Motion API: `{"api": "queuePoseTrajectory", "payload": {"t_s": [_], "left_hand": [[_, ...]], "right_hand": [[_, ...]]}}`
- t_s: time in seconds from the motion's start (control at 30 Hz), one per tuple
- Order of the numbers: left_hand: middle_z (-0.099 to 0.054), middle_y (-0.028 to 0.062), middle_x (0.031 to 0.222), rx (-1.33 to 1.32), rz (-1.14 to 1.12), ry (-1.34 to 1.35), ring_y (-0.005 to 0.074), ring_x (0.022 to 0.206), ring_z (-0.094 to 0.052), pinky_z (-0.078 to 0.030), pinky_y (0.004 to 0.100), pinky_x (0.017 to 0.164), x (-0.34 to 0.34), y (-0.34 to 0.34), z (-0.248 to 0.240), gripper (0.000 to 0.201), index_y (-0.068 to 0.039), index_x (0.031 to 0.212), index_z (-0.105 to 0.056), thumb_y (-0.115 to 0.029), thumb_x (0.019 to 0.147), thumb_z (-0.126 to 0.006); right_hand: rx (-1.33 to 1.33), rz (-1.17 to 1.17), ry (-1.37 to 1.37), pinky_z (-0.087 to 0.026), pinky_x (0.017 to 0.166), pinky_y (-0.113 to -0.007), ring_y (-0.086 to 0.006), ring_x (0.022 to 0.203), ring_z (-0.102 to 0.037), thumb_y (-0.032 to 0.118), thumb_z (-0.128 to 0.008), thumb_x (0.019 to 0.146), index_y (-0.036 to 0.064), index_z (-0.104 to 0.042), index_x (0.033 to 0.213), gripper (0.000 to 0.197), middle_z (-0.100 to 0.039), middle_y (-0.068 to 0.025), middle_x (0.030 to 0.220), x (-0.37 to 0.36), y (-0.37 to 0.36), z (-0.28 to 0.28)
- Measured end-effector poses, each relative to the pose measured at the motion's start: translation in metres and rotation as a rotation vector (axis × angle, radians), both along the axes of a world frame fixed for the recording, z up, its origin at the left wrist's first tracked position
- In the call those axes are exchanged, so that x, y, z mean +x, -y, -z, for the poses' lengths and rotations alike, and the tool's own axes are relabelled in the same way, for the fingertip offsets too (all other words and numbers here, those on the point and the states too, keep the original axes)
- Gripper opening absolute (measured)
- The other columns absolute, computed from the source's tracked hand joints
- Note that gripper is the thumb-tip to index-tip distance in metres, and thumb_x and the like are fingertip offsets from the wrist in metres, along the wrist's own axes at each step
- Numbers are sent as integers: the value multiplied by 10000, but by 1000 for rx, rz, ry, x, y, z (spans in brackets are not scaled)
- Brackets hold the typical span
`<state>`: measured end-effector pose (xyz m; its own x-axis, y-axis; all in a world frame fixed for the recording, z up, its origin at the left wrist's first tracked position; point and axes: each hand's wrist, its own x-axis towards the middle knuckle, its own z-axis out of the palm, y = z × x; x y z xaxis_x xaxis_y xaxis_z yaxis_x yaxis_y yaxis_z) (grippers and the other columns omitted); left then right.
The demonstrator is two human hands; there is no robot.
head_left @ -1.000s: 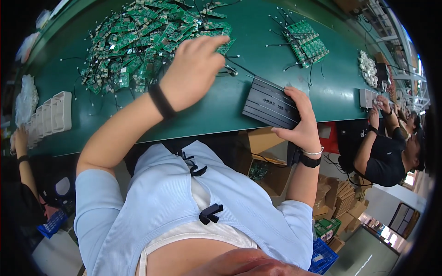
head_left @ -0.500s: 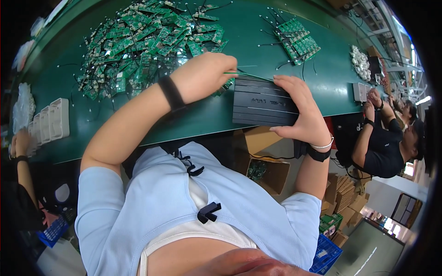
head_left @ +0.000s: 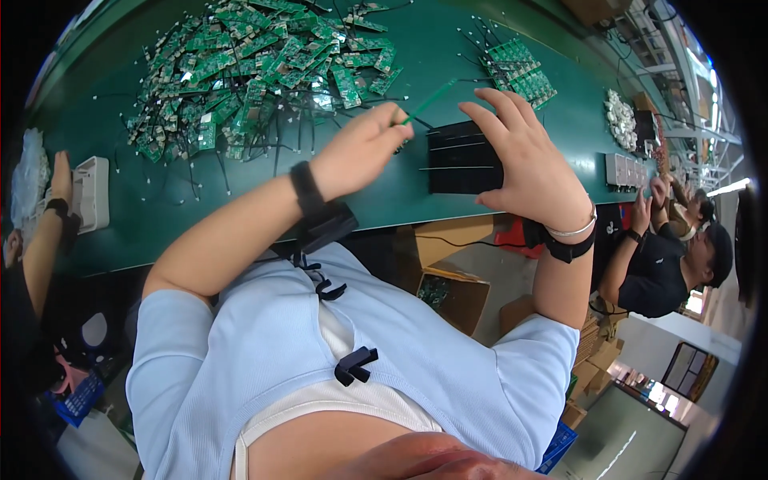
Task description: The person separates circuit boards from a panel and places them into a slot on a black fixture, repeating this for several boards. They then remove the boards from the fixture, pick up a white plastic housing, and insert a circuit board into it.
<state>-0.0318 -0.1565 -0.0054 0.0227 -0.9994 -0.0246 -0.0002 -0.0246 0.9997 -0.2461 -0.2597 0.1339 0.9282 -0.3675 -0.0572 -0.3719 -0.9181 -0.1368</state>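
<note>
My left hand (head_left: 362,152) is closed in a pinch on the end of a narrow green circuit board (head_left: 432,102), which is tilted up to the right over the bench. To its right lies a black grooved block (head_left: 464,164) with thin light lines across its top. My right hand (head_left: 534,156) arches over the block's right end with fingers and thumb spread. Whether its fingertips touch the block I cannot tell. A large heap of green circuit boards (head_left: 248,76) with black wires lies beyond my left hand.
A green bench (head_left: 360,212) runs across. Beyond my right hand lies a panel of circuit boards (head_left: 520,68) with black wires. A white tray (head_left: 94,192) stands at left, beside another person's hand (head_left: 62,176). White parts (head_left: 622,120) and another worker (head_left: 668,260) are at right.
The green board has swung away from the block's far edge, its free end now pointing up and right. My right hand has opened from its grip around the block.
</note>
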Motion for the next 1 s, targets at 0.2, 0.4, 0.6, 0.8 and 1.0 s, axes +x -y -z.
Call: {"api": "queuePoseTrajectory", "payload": {"t_s": [0.2, 0.4, 0.6, 0.8, 1.0], "left_hand": [[-644, 71, 877, -195, -80, 234, 155, 792, -632, -512, 315, 700, -25, 9, 3, 208, 1, 1011, -572, -199, 1026, -519], [-646, 95, 897, 24, 25, -141, 208, 812, -642, -510, 363, 731, -36, 12, 7, 184, 8, 1050, -590, -158, 1012, -519], [-572, 40, 927, -250, -34, 40, 98, 763, -540, -469, 257, 669, -46, 18, 26, 234, -33, 1151, -562, -149, 960, -633], [-533, 74, 904, -19, 86, 113, 133, 739, -522, -465, 306, 651, -48, 12, 7, 625, -29, 1240, -462, -207, 781, -846], [-514, 73, 886, -68, -85, 160, 147, 739, -516, -460, 317, 644, -54, 21, 10, 657, -25, 1203, -489, -241, 731, -891]], "right_hand": [[-4, -90, 23, -369, 1150, -496, -425, 1408, -358, 62, -821, 535, 96, -459, 1437, 973, -405, -169, 1505, 16, 0, 1], [166, -50, 337, -384, 1130, -458, -368, 1408, -392, 54, -817, 665, 59, -442, 1449, 870, -394, -174, 1519, 18, -1, 18], [598, 449, 678, -490, 974, -324, -213, 1201, -574, 59, -747, 864, 13, -442, 1436, 651, -471, -158, 1444, 18, -18, 40], [591, 698, 782, -491, 774, -211, -86, 926, -610, 21, -652, 954, -53, -504, 1374, 451, -643, -86, 1144, -10, -24, 50], [508, 846, 986, -486, 710, -205, -69, 834, -603, 9, -630, 955, -100, -595, 1260, 326, -708, -76, 971, -16, -48, 66]]}}
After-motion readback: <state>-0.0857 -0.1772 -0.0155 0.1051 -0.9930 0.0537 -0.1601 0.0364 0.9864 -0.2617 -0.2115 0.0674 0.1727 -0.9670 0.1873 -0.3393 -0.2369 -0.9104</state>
